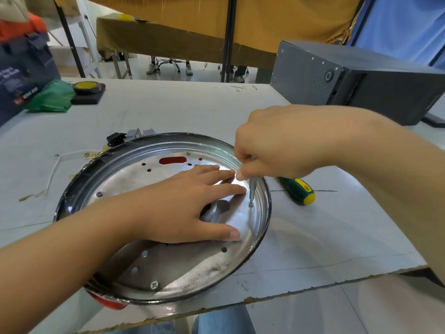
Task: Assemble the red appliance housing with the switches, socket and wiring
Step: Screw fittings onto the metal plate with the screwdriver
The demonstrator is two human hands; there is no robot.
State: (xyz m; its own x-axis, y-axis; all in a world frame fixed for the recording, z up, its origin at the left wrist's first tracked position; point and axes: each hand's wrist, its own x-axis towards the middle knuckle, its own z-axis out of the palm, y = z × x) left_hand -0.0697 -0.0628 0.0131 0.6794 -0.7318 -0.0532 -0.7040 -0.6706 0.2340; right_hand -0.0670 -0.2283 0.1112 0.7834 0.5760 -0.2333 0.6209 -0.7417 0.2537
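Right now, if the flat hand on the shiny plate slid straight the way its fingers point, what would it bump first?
Probably the thin metal tool that the right hand holds upright on a screw. The left hand's fingers point right at it and already look very close; depth is hard to judge.

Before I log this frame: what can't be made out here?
- Head view: driver handle, hidden inside the right hand; only the metal shaft shows.
- Plate centre, covered by the left hand.
- Socket and switches, mostly behind the housing rim.
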